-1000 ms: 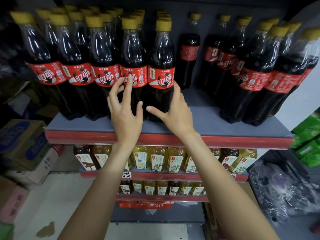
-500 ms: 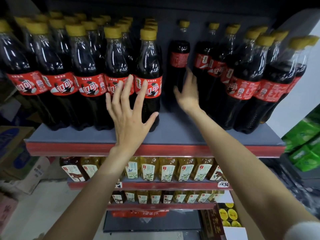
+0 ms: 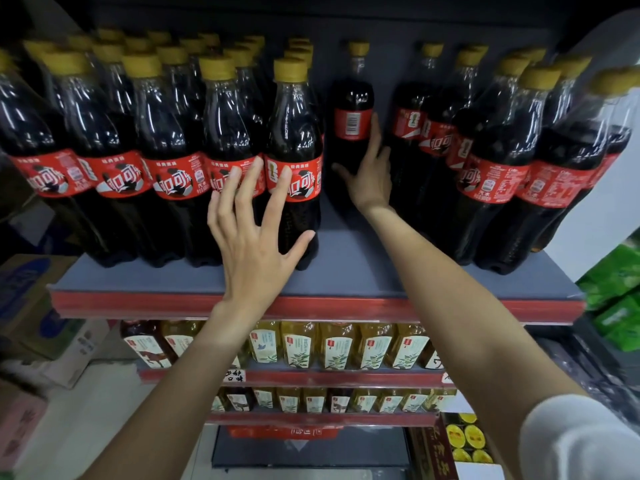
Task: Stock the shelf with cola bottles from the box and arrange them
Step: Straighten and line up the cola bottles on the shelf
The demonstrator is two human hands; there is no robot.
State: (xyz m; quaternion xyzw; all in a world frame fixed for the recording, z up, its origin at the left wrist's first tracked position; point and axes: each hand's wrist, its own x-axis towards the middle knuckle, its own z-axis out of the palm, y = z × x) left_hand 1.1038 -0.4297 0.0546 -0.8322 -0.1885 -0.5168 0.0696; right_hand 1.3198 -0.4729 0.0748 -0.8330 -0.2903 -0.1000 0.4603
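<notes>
The right hand point(image 3: 369, 181) has left the front row and reached deep into the gap, where it now curls round the lone cola bottle point(image 3: 351, 133) standing at the back (barcode side facing out). The left hand point(image 3: 254, 244) stays spread and released, fingertips on the front bottle point(image 3: 294, 168) at the end of the left block. Judged from this, the back bottle comes forward next. The shelf point(image 3: 311, 282) lies bare between both blocks, leaving a clear lane to its red edge.
</notes>
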